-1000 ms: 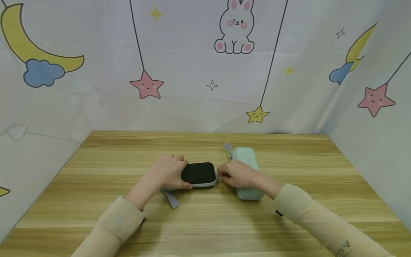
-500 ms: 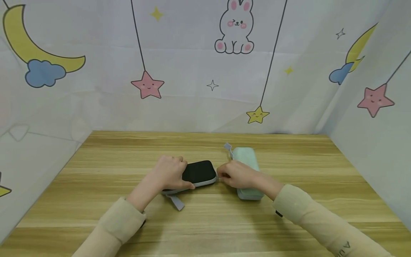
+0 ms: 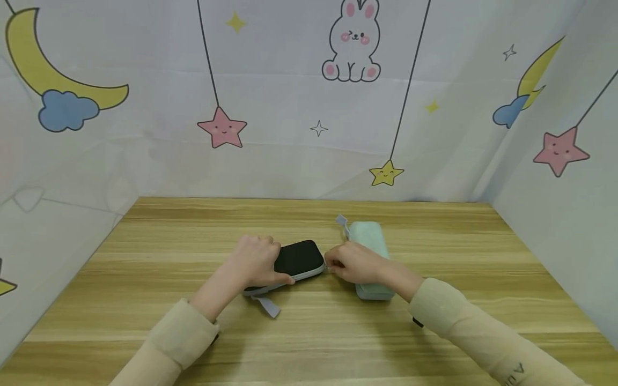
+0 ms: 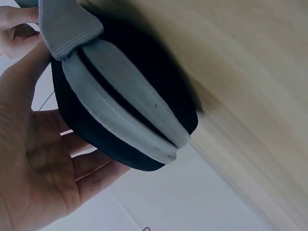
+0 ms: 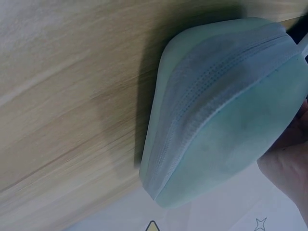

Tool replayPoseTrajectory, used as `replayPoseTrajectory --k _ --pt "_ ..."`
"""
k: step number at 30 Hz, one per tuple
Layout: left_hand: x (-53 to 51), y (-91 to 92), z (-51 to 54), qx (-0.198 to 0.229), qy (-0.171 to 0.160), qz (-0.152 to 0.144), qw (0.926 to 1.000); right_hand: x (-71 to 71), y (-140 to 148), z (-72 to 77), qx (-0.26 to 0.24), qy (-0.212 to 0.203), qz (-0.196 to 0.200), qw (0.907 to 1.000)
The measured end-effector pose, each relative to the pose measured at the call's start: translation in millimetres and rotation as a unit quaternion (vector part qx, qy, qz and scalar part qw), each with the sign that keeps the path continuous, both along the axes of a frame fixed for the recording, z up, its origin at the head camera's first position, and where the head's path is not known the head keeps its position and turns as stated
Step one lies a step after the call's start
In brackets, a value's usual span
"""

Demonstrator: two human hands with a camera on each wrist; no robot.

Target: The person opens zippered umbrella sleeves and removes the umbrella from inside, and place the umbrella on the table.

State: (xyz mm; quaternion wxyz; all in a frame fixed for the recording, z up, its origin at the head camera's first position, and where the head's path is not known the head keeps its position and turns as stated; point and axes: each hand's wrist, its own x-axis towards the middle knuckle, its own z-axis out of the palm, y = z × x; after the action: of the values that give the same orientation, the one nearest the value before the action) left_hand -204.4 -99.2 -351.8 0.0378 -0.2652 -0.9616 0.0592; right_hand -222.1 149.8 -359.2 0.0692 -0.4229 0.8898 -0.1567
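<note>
My left hand (image 3: pixel 256 261) grips a black zippered case (image 3: pixel 299 259) from above, thumb along its near side. In the left wrist view, a dark gap runs between the case's two grey zipper bands (image 4: pixel 130 91). A grey fabric tab (image 3: pixel 267 306) sticks out at the case's left end. At the other end, my right hand (image 3: pixel 354 261) pinches the zipper pull, which the fingers mostly hide. Under and behind that hand lies a mint-green zippered case (image 3: pixel 369 236), its zipper closed along the side seen in the right wrist view.
Both cases lie on a wood-grain table (image 3: pixel 309 343). The mint case has its own grey tab (image 3: pixel 342 221) at the far end. A white printed curtain (image 3: pixel 280 86) hangs behind the table and along its sides.
The black case has turned slightly, its right end swinging away and its left end coming nearer. Its grey tab has shifted right. My right hand has hardly moved.
</note>
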Motion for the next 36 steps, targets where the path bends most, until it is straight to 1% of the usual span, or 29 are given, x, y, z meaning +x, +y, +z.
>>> replayPoseTrajectory --k 6,10,15,19,23,28,30,32,34,36 --pt "3.6 1.3 -1.4 0.009 0.022 0.004 0.9997 1.1 -1 0.6 -0.002 -0.002 -0.002 1.0" --pt "6.6 2.1 -1.3 0.007 0.03 0.009 0.9995 3.2 -3 1.0 -0.004 -0.002 -0.006 1.0" --pt "9.1 3.8 -1.5 0.006 0.024 0.023 0.9994 5.7 -5 1.8 -0.004 -0.005 -0.01 0.9999" --pt "11.5 5.8 -2.7 0.015 0.019 0.034 0.9991 6.5 -6 0.5 -0.005 -0.004 -0.01 0.9999" --pt "13.8 8.6 -3.6 0.02 0.025 0.045 0.9985 6.0 -6 -0.6 -0.006 -0.001 -0.01 0.9999" --pt "16.5 12.3 -2.9 0.016 0.023 0.064 0.9975 5.1 -6 -1.5 -0.006 -0.002 -0.014 0.9999" --pt "17.1 12.9 -2.5 0.021 0.014 0.069 0.9973 5.6 -6 -2.2 -0.006 0.002 -0.02 0.9998" --pt "16.6 12.2 -1.4 0.026 -0.003 0.077 0.9967 6.6 -7 -3.1 -0.005 0.013 -0.029 0.9995" --pt "15.9 10.0 0.4 0.038 -0.035 0.088 0.9948 8.5 -9 -4.0 -0.003 0.023 -0.046 0.9987" --pt "14.8 6.4 2.4 0.053 -0.075 0.1 0.9908 10.7 -11 -4.9 -0.001 0.033 -0.066 0.9973"
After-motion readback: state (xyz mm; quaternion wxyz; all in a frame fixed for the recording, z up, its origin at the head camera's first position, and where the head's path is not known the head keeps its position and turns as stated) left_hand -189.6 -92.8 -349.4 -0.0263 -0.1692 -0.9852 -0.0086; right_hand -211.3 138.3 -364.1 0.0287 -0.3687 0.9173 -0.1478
